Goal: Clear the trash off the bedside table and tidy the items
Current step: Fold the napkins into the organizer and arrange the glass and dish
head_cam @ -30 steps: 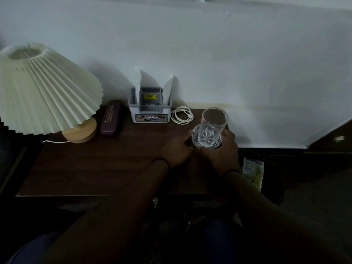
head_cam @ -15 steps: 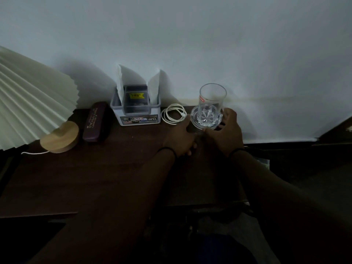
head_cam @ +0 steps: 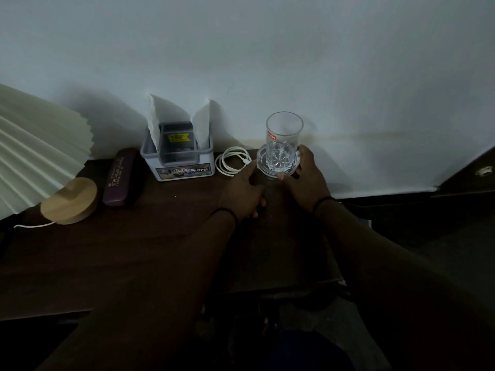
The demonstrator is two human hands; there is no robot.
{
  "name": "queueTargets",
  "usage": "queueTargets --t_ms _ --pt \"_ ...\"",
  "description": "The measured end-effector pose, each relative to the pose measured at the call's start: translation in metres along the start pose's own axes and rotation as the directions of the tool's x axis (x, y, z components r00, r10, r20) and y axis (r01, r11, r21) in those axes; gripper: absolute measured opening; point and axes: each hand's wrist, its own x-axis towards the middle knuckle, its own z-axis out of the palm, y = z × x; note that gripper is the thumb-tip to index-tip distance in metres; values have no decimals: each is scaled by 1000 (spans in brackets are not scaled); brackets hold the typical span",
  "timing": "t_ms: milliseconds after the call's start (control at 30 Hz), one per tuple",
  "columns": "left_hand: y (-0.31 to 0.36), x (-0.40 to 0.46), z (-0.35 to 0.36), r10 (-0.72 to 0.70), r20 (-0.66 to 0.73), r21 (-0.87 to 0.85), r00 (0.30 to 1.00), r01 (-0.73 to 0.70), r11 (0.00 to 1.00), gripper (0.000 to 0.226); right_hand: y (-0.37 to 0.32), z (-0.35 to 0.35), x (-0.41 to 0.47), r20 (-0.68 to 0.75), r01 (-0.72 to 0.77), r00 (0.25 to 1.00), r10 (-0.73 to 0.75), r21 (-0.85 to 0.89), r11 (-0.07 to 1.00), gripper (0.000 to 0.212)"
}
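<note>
Dim light falls over a pale wall and the dark wooden bedside table [head_cam: 128, 253] pushed against it. Along the back edge stands a row of things: at the left end a pleated lamp shade [head_cam: 34, 145] over its round wooden base [head_cam: 69, 200], then a dark glasses case [head_cam: 123, 178] lying with its long axis running from front to back, a grey organiser box [head_cam: 178, 159] with white paper standing up at each side, and a coiled white cable [head_cam: 233, 160].

At the back right corner a clear glass [head_cam: 282, 144] stands upright on a clear round coaster [head_cam: 278, 167], mouth up, its long axis vertical and its red label facing forward and left. It appears empty. The coaster sits flat on the table, close to the wall and just beside the cable.

Both hands frame the coaster. The left hand [head_cam: 242, 191] lies on the table with its fingers curved toward the coaster's left rim; whether they pinch it or only touch it cannot be told in this light. The right hand [head_cam: 304, 178] cups the right side, thumb at the front rim and fingers curled round behind, so it seems to grip the coaster rather than the glass.

Holding low and from both sides probably lets the person slide or settle glass and coaster as one without tipping the tall glass. The place fits the tidying: it extends the row at the back and leaves the front of the table free. No obvious trash shows on the table.
</note>
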Motion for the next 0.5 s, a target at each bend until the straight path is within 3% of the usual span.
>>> queueTargets --t_ms 300,367,500 --pt "-2 0 1 -6 -8 12 1000 6 1000 76 4 -6 23 141 -61 988 64 -27 998 91" --pt "-2 -1 1 -12 -6 14 1000 12 1000 76 4 -4 19 88 -71 994 69 11 997 86" --pt "-1 -1 2 -7 6 27 1000 7 1000 77 1 12 -4 -182 -88 977 116 152 984 82"
